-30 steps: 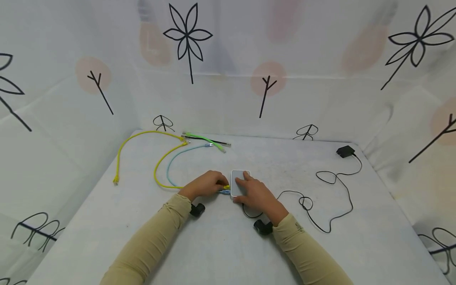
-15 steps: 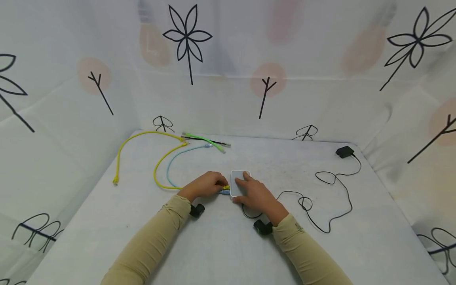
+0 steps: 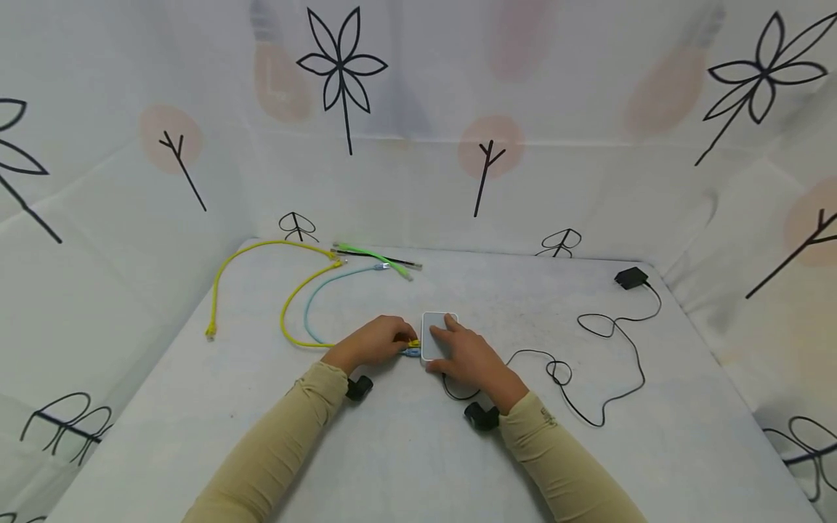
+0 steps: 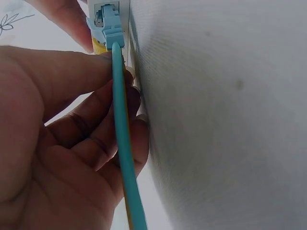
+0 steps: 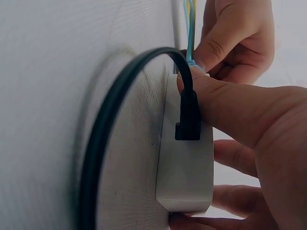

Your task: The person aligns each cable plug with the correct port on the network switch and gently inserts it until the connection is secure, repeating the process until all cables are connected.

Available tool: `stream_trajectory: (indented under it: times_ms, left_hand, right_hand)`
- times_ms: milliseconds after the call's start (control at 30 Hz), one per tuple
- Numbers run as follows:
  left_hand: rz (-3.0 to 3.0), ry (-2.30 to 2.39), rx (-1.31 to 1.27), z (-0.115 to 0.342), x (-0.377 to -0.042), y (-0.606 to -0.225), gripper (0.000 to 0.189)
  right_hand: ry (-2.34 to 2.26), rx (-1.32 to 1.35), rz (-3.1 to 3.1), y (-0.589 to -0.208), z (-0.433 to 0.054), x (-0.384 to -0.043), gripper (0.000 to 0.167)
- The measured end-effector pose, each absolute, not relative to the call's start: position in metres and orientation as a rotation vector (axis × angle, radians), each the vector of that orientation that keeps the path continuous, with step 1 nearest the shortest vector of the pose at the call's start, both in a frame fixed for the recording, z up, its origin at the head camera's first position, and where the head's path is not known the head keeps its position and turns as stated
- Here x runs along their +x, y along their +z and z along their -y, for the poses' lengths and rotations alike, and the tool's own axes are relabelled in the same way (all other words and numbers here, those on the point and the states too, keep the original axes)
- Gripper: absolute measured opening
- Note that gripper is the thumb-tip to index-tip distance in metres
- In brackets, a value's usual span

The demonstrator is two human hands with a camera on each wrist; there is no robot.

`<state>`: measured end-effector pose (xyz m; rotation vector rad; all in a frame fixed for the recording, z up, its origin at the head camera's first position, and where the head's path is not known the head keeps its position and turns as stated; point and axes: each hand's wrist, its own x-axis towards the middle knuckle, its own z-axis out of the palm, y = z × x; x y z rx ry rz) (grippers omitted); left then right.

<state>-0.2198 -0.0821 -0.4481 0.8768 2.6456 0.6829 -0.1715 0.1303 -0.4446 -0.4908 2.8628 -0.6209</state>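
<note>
In the head view a small white network box (image 3: 433, 349) with a grey top lies flat on the table. My right hand (image 3: 476, 357) holds it, the thumb on the near side and fingers over the top and far side. My left hand (image 3: 373, 341) pinches the yellow network cable's plug (image 3: 414, 343) at the box's left side. Beside it, a light blue cable's plug (image 4: 112, 26) sits in a port; the blue cable passes in front of my left thumb. A black power plug (image 5: 190, 117) is in the box's near side. My fingers partly hide the yellow plug.
Another yellow cable (image 3: 216, 283) curves along the table's left side. Short green (image 3: 375, 254) and black (image 3: 407, 262) cables cross at the back. A thin black cord (image 3: 643, 356) winds over the right side to a black power adapter (image 3: 631, 277). Patterned cloth walls surround the table.
</note>
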Motion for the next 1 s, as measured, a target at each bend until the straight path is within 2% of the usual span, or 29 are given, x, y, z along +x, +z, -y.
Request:
stream_trajectory:
  times_ms: [433,1000]
  left_hand:
    - [-2.687,0.68,0.803,0.099,-0.215,-0.448,0.022]
    - [-2.797,0.645,0.789,0.151,-0.204,-0.446,0.021]
  right_hand:
    - [-0.586,-0.48,-2.869,-0.444,-0.129,-0.172,0.074]
    - [-0.585,-0.483,-2.863,-0.446,-0.129,-0.172,0.074]
